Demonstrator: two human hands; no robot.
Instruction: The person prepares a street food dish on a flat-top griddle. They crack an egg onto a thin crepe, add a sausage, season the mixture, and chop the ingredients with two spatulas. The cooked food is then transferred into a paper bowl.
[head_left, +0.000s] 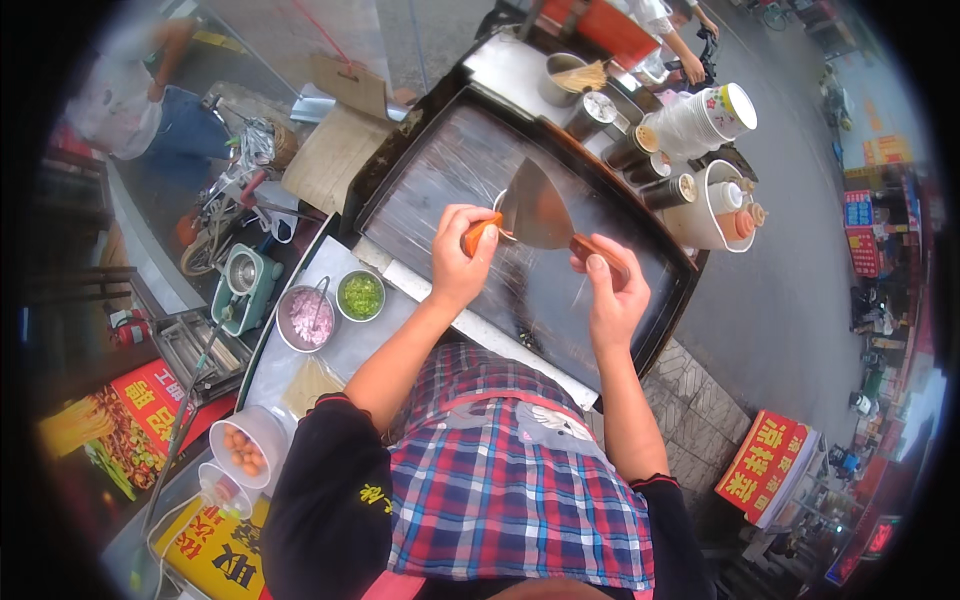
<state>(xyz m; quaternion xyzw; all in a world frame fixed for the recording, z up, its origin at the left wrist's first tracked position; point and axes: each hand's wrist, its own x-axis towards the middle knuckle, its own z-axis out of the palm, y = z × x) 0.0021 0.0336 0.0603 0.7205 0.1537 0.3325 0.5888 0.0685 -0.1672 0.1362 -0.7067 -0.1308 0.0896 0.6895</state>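
Observation:
My left hand (463, 251) grips an orange-brown wooden handle (480, 234) above the griddle; the rest of that tool is mostly hidden. In my right hand (616, 289) is the wooden handle of a wide metal scraper (536, 206). Its fan-shaped blade points up and left, close to the left hand's tool. A pale curved rim (498, 201) peeks out behind the blade; I cannot tell what it belongs to. Below both hands lies a dark, flat griddle (420, 180) with a shiny, streaked surface.
Left of the griddle stand metal bowls of chopped green onion (361, 295) and chopped purple onion (310, 316), and a tub of eggs (247, 450). Seasoning jars (634, 146), stacked paper cups (705, 120) and a bucket of squeeze bottles (709, 206) line the far right edge. People stand beyond.

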